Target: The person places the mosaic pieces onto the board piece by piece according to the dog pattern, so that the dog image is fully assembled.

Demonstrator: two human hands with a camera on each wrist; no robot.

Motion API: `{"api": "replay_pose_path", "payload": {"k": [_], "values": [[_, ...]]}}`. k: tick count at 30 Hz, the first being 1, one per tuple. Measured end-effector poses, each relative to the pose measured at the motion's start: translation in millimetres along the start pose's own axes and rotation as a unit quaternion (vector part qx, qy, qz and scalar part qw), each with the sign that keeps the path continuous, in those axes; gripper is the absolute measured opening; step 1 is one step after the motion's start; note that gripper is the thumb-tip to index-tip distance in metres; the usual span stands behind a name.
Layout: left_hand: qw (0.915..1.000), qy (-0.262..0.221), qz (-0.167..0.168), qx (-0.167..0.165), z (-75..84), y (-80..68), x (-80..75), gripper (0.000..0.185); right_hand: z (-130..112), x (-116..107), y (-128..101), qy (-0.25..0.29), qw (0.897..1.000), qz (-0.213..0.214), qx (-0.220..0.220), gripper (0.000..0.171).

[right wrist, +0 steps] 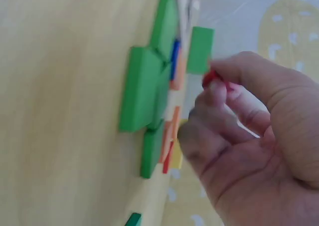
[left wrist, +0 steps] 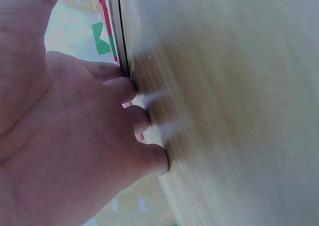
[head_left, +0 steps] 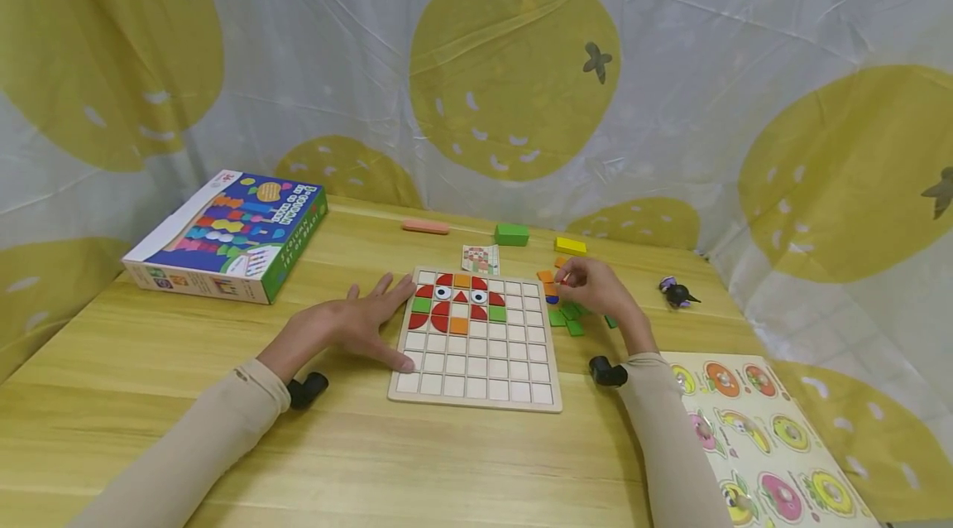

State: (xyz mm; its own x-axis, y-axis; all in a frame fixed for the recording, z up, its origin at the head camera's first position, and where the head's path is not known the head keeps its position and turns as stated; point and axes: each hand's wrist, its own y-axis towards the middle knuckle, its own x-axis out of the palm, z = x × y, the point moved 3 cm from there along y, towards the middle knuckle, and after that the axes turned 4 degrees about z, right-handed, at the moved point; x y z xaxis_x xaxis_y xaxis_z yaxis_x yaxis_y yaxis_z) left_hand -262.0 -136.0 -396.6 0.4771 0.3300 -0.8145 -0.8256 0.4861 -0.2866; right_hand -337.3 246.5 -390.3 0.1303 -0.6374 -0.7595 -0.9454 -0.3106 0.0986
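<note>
Left hand (head_left: 350,328) flat, fingers spread, on counter (head_left: 149,362) touching board (head_left: 476,342) edge, right hand (head_left: 596,286) pinching red piece (right wrist: 212,78), mostly hidden by fingers, over blurred green tiles (right wrist: 144,89) right of board

Puzzle board (head_left: 476,342) in the middle of the table (head_left: 149,362). Box (head_left: 227,234) at ten o'clock. Loose tiles (head_left: 569,314) at two o'clock. Peg puzzle (head_left: 767,437) at four o'clock.
</note>
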Motion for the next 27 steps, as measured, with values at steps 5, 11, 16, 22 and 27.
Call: {"api": "replay_pose_path", "payload": {"k": [5, 11, 16, 22, 27], "values": [[1.0000, 0.001, 0.000, -0.003, 0.7, -0.1, -0.3, 0.131, -5, -2, 0, 0.071, 0.996, -0.056, -0.018, 0.022], [1.0000, 0.001, 0.000, -0.007, 0.5, -0.1, 0.0, 0.131, -10, 0, 2, 0.088, 0.991, -0.083, -0.050, 0.017], [1.0000, 0.000, 0.000, -0.007, 0.7, 0.0, 0.1, 0.131, -17, 5, 4, 0.073, 0.992, -0.077, -0.065, 0.010], [0.9999, -0.002, -0.001, -0.011, 1.0, 0.3, 0.2, 0.132, -34, 17, 5, 0.089, 0.985, -0.129, -0.075, 0.011], [0.9999, -0.002, -0.001, -0.011, 0.6, 0.6, 0.6, 0.131, -49, 32, 8, 0.073, 0.982, -0.151, -0.089, 0.016]]}}
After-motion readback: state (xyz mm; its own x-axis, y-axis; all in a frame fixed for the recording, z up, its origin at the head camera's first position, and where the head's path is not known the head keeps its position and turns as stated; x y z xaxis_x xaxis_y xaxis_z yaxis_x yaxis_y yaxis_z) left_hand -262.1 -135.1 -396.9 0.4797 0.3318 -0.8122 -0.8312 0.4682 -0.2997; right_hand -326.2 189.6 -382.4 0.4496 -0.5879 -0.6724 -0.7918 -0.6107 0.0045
